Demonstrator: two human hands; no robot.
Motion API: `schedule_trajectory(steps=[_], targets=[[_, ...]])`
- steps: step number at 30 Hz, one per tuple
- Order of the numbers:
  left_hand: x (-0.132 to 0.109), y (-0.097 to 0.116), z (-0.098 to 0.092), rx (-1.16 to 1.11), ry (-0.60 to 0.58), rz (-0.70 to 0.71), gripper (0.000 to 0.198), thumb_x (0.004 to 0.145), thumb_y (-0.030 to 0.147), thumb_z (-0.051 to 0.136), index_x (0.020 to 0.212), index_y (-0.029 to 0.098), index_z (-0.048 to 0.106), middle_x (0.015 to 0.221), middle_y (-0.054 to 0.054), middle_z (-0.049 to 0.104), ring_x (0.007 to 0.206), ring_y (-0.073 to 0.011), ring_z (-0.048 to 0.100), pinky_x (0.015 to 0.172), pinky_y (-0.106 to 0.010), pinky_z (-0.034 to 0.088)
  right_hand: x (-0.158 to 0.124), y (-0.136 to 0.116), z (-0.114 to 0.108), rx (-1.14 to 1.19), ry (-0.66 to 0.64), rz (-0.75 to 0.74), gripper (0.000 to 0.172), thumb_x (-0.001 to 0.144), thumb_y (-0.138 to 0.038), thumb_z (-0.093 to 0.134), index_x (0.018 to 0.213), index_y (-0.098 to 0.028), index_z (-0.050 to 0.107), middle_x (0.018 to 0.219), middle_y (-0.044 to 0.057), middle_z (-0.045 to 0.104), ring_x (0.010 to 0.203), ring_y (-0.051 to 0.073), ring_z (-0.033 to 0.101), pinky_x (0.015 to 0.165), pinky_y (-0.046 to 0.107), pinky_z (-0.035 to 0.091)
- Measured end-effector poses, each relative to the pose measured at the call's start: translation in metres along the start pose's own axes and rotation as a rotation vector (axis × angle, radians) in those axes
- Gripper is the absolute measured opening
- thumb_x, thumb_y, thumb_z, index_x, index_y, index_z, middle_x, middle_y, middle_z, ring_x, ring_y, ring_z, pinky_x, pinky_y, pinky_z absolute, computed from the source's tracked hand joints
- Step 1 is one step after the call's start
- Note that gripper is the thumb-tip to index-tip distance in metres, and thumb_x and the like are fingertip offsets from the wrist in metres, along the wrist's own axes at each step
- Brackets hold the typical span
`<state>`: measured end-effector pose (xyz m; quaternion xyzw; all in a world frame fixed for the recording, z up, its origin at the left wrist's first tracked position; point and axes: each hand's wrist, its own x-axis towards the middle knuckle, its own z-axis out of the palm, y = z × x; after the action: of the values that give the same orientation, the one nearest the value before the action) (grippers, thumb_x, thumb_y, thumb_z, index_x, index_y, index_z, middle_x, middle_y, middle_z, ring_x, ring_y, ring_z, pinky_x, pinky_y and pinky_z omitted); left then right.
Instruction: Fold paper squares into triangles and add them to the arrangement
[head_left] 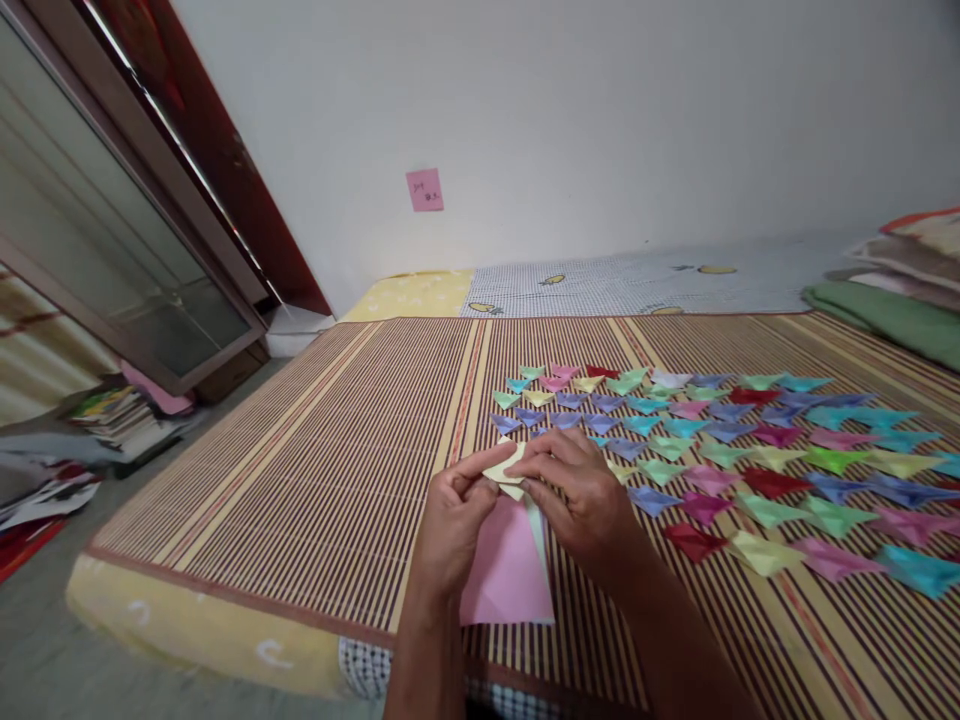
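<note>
A small pale yellow folded paper [507, 470] is pinched between my two hands, above the striped bamboo mat [300, 450]. My left hand [459, 505] grips its left side with thumb and fingers. My right hand [574, 490] holds its right side, fingertips close to the left ones. Beneath my hands, a stack of square paper with a pink sheet [510, 575] on top lies on the mat. Rows of folded paper pieces in several colours, among them a red one [695, 542] and a blue one [919, 570], spread to the right of my right hand.
A pink note [425, 190] is stuck on the white wall. Folded cloth, including a green piece [885, 320], lies at the right rear. Left of the bed stand a glass-panelled door [142, 220] and a pile of books [120, 420] on the floor side.
</note>
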<state>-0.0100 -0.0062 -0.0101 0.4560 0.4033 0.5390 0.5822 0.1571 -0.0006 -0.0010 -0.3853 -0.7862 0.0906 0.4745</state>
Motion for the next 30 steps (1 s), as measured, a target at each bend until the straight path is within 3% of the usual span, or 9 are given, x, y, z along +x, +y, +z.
schedule_trajectory(steps=[6,11,16,20,30], targets=[[0.0,0.005,0.008,0.102,0.024,0.042,0.033,0.081,0.022,0.074,0.114,0.018,0.081,0.102,-0.01,0.081,0.1,-0.0244,0.072,0.09,-0.033,0.055,-0.002,0.003,0.007,0.023,0.019,0.053,0.018,0.1,-0.016,0.054,0.089,-0.022,0.067,0.088,0.005,0.065,0.089,0.025,0.055,0.08,0.042,0.042],[0.0,0.006,0.014,0.205,0.026,0.133,0.029,0.091,0.034,0.07,0.112,0.018,0.081,0.114,-0.012,0.08,0.111,-0.027,0.071,0.099,-0.036,0.051,-0.002,0.0,0.009,0.128,0.057,0.178,0.018,0.099,-0.018,0.056,0.082,-0.022,0.062,0.085,0.004,0.063,0.086,0.024,0.056,0.078,0.039,0.043],[-0.001,0.004,0.018,0.269,0.047,0.2,0.029,0.094,0.035,0.067,0.11,0.017,0.082,0.098,-0.01,0.081,0.093,-0.0238,0.072,0.083,-0.032,0.054,-0.001,-0.001,0.009,0.195,0.079,0.217,0.018,0.098,-0.02,0.057,0.082,-0.021,0.064,0.089,0.005,0.061,0.089,0.023,0.059,0.08,0.039,0.047],[-0.002,0.004,0.022,0.264,0.1,0.212,0.028,0.091,0.036,0.07,0.105,0.016,0.083,0.085,-0.007,0.08,0.074,-0.0191,0.068,0.069,-0.028,0.052,-0.001,0.0,0.009,0.222,0.096,0.204,0.014,0.098,-0.019,0.058,0.088,-0.02,0.068,0.104,0.008,0.06,0.103,0.025,0.06,0.09,0.041,0.048],[0.005,-0.005,0.007,0.078,0.062,0.093,0.038,0.093,0.044,0.068,0.113,0.014,0.081,0.096,-0.011,0.08,0.086,-0.0203,0.071,0.081,-0.031,0.054,-0.001,0.0,0.006,0.211,0.064,0.083,0.015,0.097,-0.012,0.059,0.095,-0.019,0.072,0.103,0.008,0.062,0.102,0.024,0.06,0.09,0.04,0.049]])
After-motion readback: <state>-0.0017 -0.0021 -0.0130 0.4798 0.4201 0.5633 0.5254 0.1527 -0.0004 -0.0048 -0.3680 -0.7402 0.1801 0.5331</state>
